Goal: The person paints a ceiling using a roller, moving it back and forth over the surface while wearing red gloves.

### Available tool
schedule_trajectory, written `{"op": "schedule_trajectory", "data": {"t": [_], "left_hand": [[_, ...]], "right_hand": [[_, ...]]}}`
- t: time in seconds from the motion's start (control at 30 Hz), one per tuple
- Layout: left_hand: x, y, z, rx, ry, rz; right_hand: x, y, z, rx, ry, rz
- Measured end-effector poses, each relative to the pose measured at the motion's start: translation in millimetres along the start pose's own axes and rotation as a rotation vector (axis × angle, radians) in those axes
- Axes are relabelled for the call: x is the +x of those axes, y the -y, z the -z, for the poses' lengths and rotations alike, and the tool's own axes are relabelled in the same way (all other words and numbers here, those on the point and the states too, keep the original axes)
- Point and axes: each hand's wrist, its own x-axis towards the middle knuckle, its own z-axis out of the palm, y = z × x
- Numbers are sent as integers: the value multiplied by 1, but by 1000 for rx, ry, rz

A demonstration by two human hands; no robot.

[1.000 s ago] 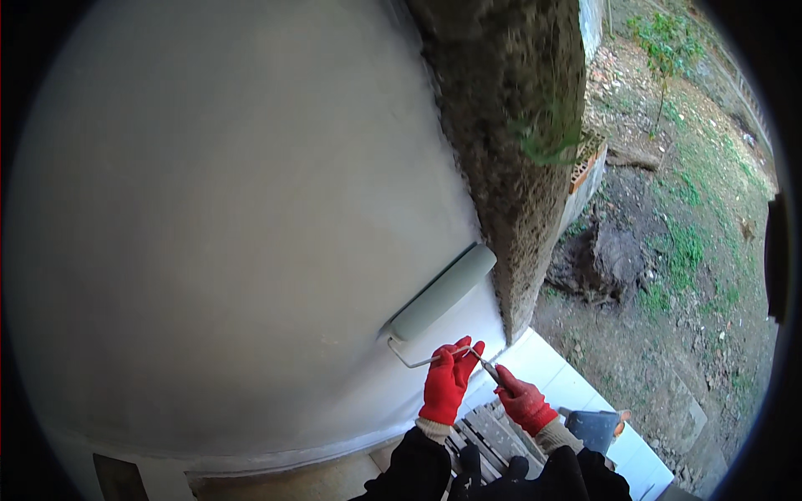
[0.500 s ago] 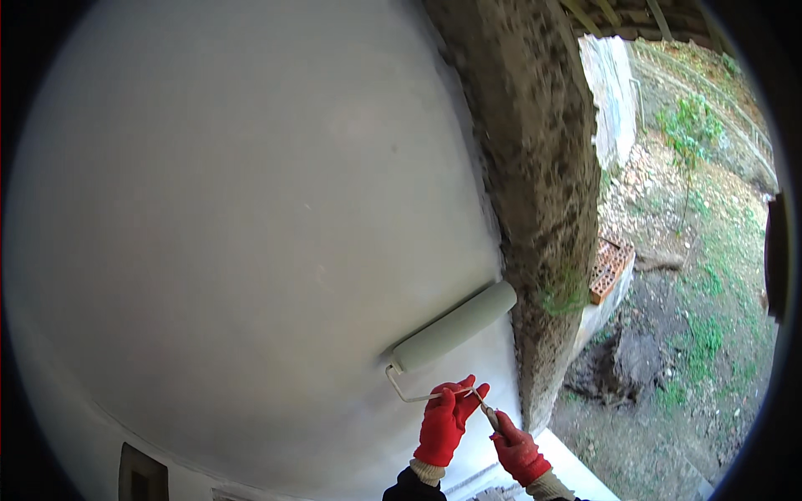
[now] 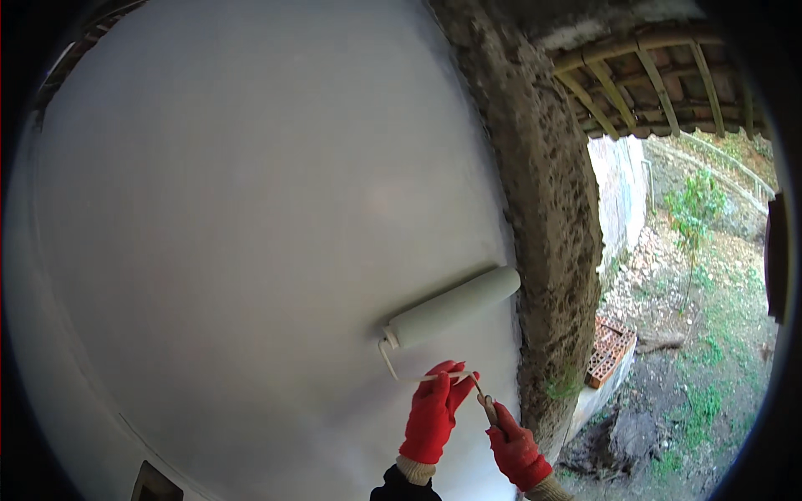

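Note:
A paint roller with a long pale grey-green sleeve lies against the white wall, tilted up to the right, its far end at the wall's rough edge. My right hand, in a red glove, is closed around the roller's handle. Higher and to the left, my left hand, also red-gloved, grips the bent wire frame between thumb and fingers.
Rough, bare masonry borders the wall on its right. Beyond it are a perforated brick on a ledge, sloping ground with a small tree, and a roof with wooden battens. A dark box-like recess shows at lower left.
My view has tilted upward, showing more roof. The roller and both hands appear slightly higher in view, with the roller still at the wall. Both grips are unchanged.

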Motion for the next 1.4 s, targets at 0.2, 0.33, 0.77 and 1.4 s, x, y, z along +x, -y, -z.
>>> {"op": "schedule_trajectory", "data": {"t": [0.2,0.33,0.77,1.4], "left_hand": [[-14,-98,-28,372,-14,-199],[-1,-152,-46,655,121,-395],[9,-257,-53,909,277,-555],[-60,-316,11,1264,11,-625]], "right_hand": [[73,100,14,90,-66,63],[140,176,21,223,-83,198],[301,437,75,370,-6,531],[386,643,81,421,-157,711]]}}
